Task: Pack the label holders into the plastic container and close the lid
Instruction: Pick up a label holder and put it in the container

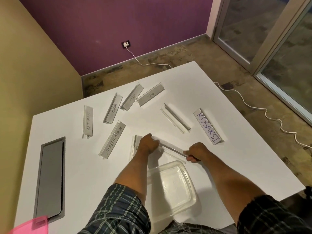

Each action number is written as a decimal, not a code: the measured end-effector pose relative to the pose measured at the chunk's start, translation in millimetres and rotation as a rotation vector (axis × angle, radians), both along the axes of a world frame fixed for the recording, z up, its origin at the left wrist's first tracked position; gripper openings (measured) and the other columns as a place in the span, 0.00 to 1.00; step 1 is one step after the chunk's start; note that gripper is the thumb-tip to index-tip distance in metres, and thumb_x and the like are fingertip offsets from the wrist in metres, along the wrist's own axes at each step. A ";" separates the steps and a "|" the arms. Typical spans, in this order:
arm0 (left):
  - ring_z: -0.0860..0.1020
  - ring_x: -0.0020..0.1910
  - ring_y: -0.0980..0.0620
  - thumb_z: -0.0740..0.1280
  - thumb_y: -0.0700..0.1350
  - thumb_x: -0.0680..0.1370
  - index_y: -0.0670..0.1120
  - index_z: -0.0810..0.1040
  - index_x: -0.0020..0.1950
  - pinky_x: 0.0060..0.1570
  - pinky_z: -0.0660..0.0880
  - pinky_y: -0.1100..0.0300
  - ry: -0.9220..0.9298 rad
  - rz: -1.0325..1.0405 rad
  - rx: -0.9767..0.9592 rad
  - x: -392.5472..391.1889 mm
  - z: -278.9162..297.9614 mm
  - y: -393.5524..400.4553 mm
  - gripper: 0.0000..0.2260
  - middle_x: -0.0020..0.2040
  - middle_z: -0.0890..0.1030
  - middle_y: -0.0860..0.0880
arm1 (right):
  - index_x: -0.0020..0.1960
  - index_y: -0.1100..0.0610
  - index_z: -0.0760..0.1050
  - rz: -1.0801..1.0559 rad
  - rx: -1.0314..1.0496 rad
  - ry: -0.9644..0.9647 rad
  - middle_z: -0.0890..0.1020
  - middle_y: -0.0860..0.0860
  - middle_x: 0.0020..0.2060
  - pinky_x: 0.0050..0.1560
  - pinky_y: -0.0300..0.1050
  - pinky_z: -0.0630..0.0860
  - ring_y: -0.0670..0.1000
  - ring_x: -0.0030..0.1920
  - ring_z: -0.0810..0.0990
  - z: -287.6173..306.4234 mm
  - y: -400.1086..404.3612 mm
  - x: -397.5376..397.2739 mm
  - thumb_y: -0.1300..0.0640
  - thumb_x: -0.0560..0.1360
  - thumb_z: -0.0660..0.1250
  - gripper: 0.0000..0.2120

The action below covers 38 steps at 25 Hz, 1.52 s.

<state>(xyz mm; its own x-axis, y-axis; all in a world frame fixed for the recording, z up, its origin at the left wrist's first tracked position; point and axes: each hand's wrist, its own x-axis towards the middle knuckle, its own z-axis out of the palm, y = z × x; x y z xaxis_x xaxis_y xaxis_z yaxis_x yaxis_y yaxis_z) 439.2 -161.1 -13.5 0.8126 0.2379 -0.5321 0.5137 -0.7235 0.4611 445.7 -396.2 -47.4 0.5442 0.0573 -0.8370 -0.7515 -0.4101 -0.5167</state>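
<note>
Both hands hold one clear label holder (172, 149) just above the white table (219, 166): my left hand (148, 144) grips its left end, my right hand (194, 153) grips its right end. A clear plastic container (172, 188) stands open and empty right below it, near the front edge. Several other label holders lie spread on the table: BATMAN (88, 121), ALPHA (113, 108), SUPERMAN (112, 140), TIGER (132, 97), DOG (150, 96), an unlabelled clear one (175, 118) and KOSAKSI (208, 126). Another holder (135, 147) is partly hidden under my left hand.
A grey cable hatch (50, 178) is set into the table at the left. Something pink (32, 225) shows at the bottom left corner. A white cable (253, 107) runs over the floor behind and to the right of the table. Walls stand close at the left and back.
</note>
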 end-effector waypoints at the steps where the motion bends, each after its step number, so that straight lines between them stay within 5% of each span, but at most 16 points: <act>1: 0.74 0.67 0.39 0.66 0.47 0.80 0.36 0.75 0.65 0.62 0.70 0.55 -0.028 0.037 0.013 -0.4 0.2 0.4 0.19 0.66 0.78 0.38 | 0.33 0.62 0.69 0.002 -0.005 -0.001 0.76 0.59 0.33 0.36 0.44 0.70 0.56 0.38 0.73 1.4 0.0 0.2 0.63 0.76 0.73 0.17; 5: 0.79 0.54 0.36 0.67 0.38 0.75 0.35 0.79 0.47 0.48 0.72 0.55 -0.139 0.194 0.014 -5.1 4.8 7.8 0.06 0.51 0.82 0.34 | 0.49 0.69 0.79 -0.035 0.012 -0.126 0.82 0.64 0.43 0.57 0.57 0.79 0.59 0.43 0.81 12.4 -3.2 2.2 0.69 0.69 0.78 0.12; 8: 0.75 0.40 0.40 0.67 0.38 0.71 0.44 0.75 0.38 0.42 0.70 0.55 -0.162 0.274 -0.060 -13.2 14.0 14.9 0.04 0.39 0.78 0.38 | 0.57 0.65 0.78 -0.123 0.104 -0.204 0.82 0.62 0.42 0.52 0.56 0.81 0.58 0.39 0.82 23.6 -8.5 -0.6 0.73 0.65 0.78 0.22; 13: 0.84 0.43 0.41 0.69 0.35 0.74 0.38 0.81 0.51 0.53 0.79 0.55 -0.237 0.476 -0.257 -26.2 24.1 23.4 0.07 0.44 0.84 0.40 | 0.53 0.65 0.82 -0.091 0.234 -0.319 0.85 0.58 0.33 0.33 0.43 0.80 0.51 0.30 0.83 44.9 -12.7 -5.1 0.70 0.65 0.79 0.18; 17: 0.79 0.37 0.45 0.69 0.34 0.76 0.46 0.72 0.59 0.38 0.76 0.56 -0.227 0.665 -0.658 -42.4 48.8 21.5 0.15 0.46 0.80 0.42 | 0.54 0.63 0.82 -0.068 0.311 -0.327 0.84 0.63 0.36 0.37 0.44 0.83 0.55 0.34 0.83 58.5 -3.5 -8.5 0.67 0.67 0.80 0.17; 22: 0.83 0.46 0.42 0.68 0.31 0.75 0.64 0.61 0.74 0.49 0.81 0.47 -0.282 0.762 -0.901 -69.4 59.0 14.6 0.37 0.59 0.81 0.43 | 0.48 0.61 0.78 0.084 0.444 -0.238 0.83 0.65 0.36 0.38 0.45 0.83 0.59 0.36 0.84 69.9 21.2 -17.9 0.67 0.67 0.79 0.13; 25: 0.83 0.46 0.42 0.71 0.33 0.75 0.65 0.49 0.78 0.48 0.82 0.48 -0.278 0.840 -0.937 -87.0 58.7 18.1 0.46 0.62 0.80 0.42 | 0.42 0.59 0.76 0.172 0.510 -0.189 0.83 0.65 0.37 0.42 0.46 0.85 0.61 0.39 0.85 73.5 36.7 -25.7 0.69 0.68 0.78 0.12; 29: 0.83 0.44 0.43 0.72 0.39 0.76 0.50 0.71 0.70 0.39 0.81 0.53 -0.193 0.702 -0.957 -108.4 60.3 32.0 0.24 0.60 0.83 0.41 | 0.42 0.60 0.73 0.328 0.570 -0.088 0.84 0.69 0.48 0.44 0.48 0.85 0.68 0.51 0.85 68.2 62.5 -44.4 0.68 0.65 0.80 0.16; 32: 0.83 0.44 0.45 0.71 0.40 0.76 0.50 0.78 0.63 0.42 0.79 0.55 -0.170 0.602 -0.866 -117.1 68.0 48.7 0.17 0.55 0.86 0.45 | 0.43 0.60 0.79 0.487 0.528 -0.109 0.85 0.65 0.49 0.48 0.48 0.84 0.64 0.52 0.86 70.3 72.6 -55.5 0.56 0.64 0.83 0.16; 35: 0.81 0.43 0.49 0.74 0.42 0.75 0.51 0.82 0.61 0.44 0.77 0.58 -0.102 0.419 -0.682 -124.2 75.2 67.6 0.15 0.49 0.85 0.49 | 0.50 0.55 0.80 0.401 0.411 -0.463 0.86 0.58 0.48 0.41 0.49 0.81 0.58 0.45 0.87 77.4 73.3 -54.1 0.41 0.61 0.82 0.25; 38: 0.81 0.45 0.50 0.76 0.40 0.73 0.48 0.84 0.60 0.46 0.76 0.57 0.012 0.210 -0.554 -131.6 76.3 77.3 0.16 0.48 0.85 0.48 | 0.63 0.44 0.74 0.295 0.327 -0.822 0.79 0.49 0.58 0.40 0.49 0.83 0.49 0.49 0.82 84.1 66.4 -43.3 0.44 0.59 0.84 0.36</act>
<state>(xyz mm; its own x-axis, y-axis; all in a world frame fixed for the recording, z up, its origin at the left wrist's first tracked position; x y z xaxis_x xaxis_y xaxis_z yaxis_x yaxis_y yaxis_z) 307.6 -83.9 62.8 0.7714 0.0769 -0.6316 0.6272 -0.2593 0.7344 402.4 -329.8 36.7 0.8843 0.4529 -0.1134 0.0129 -0.2664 -0.9638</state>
